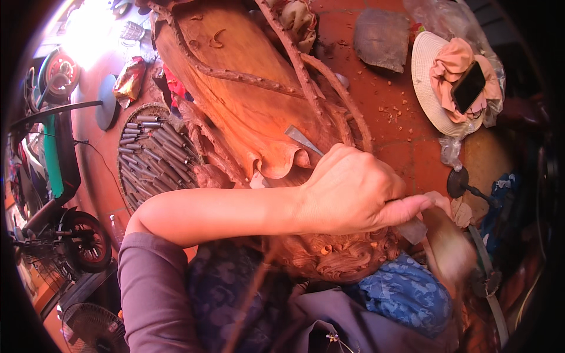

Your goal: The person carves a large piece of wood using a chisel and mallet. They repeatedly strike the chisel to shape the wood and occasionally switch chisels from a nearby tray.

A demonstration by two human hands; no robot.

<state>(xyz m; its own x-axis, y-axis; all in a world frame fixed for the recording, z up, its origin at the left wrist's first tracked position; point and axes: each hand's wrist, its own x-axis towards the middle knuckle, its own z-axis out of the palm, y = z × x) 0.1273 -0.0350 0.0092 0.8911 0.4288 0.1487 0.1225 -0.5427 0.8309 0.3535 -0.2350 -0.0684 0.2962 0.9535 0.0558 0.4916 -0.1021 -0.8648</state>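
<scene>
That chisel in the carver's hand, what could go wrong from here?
1. The left hand grips the chisel against the carved wood panel; a slip might gouge the thin curled edge nearby.
2. The right hand is blurred, holding what looks like a wooden mallet close to the left fingers; a stray blow could hit them.
3. The basket of spare chisels lies close to the left elbow and could be knocked.
</scene>
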